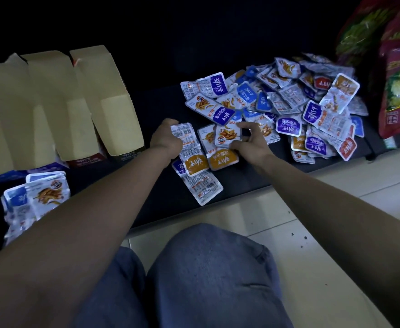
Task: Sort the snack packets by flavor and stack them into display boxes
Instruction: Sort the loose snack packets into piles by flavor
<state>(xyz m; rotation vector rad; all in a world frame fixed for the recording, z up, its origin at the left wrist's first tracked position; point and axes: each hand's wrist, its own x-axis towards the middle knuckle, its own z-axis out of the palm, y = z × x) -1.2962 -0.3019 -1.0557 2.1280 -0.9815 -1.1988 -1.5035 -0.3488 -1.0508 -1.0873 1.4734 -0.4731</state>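
Gripping an orange-labelled silver foil snack packet [187, 147] in my left hand [166, 138] near the black bench's [161, 107] front edge, I pinch a second packet [227, 136] with my right hand [250, 140] (slippery foil); a loose hold could drop either off that edge, or mix flavours.

Dim picture, far part all black, pale floor [336, 209] on the right a bit lighter, shiny snack packets [286, 100] glint, edges curve
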